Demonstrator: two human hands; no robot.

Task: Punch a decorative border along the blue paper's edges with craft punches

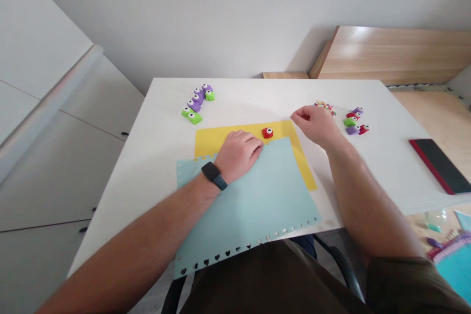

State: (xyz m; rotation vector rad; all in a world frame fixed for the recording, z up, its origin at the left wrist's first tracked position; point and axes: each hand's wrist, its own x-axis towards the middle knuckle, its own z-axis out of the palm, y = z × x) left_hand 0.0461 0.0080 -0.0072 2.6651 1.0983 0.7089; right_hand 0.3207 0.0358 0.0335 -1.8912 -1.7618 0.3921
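The blue sheet [253,201], low centre, has punched shapes along its bottom and upper-left edges; its right edge looks unpunched. The left hand [239,154] presses it, fingers flat. One yellow sheet [235,138] lies beneath it, one red punch [267,132] on top. The right hand [312,125] pinches something tiny. Farther: six punches upper left [197,103], four right [355,121].
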